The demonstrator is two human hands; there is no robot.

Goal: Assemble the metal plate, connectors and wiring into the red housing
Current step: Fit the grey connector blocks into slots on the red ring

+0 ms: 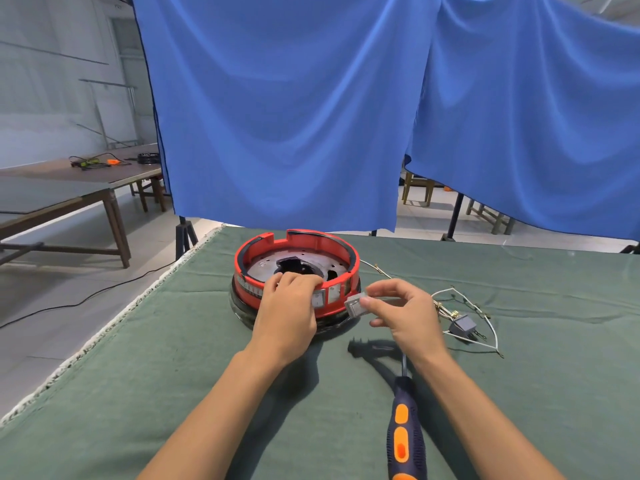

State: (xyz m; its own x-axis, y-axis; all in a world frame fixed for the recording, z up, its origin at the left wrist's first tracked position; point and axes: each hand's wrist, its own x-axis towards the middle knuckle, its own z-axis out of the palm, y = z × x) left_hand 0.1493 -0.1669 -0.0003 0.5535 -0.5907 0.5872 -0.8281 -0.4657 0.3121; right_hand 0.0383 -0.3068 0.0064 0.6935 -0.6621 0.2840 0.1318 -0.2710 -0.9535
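Head view: red housing (pixel 298 268) on the green-covered bench (pixel 138 375), metal plate (pixel 266 266) seated inside. Left hand (pixel 287 306) grips the front rim beside one fitted switch (pixel 318 299). Right hand (pixel 401 313) pinches a grey connector (pixel 354 304) just outside the wall. Wiring (pixel 460 313) and screwdriver (pixel 403 431) lie unused; most connections seemingly remain.

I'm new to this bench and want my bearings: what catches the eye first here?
The round red housing at the middle of the green-covered table, with the metal plate inside. The left hand rests on its near rim while the right hand pinches a small grey switch beside it. Behind hangs a big blue curtain.
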